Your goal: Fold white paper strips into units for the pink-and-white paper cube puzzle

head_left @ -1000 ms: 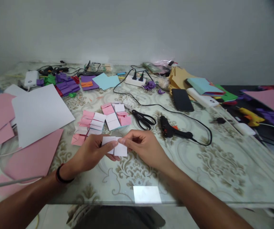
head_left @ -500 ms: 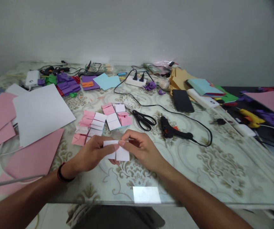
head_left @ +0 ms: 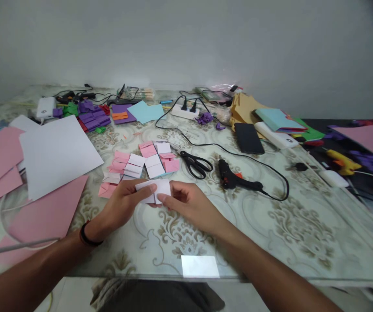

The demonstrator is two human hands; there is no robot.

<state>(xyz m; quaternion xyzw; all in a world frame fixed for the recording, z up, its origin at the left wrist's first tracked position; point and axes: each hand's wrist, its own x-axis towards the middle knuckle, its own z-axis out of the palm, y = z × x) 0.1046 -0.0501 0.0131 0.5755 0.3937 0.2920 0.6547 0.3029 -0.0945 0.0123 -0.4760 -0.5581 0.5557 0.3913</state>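
Both my hands pinch a small folded white paper piece [head_left: 155, 190] just above the glass-topped table [head_left: 271, 234]. My left hand [head_left: 121, 207] grips its left side with thumb on top, a black band on that wrist. My right hand [head_left: 189, 203] holds the right side, fingers curled under. Directly behind the hands lies a cluster of folded pink and white paper pieces [head_left: 141, 164].
Black scissors [head_left: 194, 164] and a black glue gun [head_left: 233, 178] with its cable lie right of the folded pieces. Large white sheet [head_left: 56, 154] and pink sheets [head_left: 43, 212] lie left. A phone [head_left: 249, 138], power strip [head_left: 184, 111] and coloured paper piles sit farther back.
The hands have raised the white paper piece slightly and shifted it away from me, toward the folded cluster. The grip stays the same.
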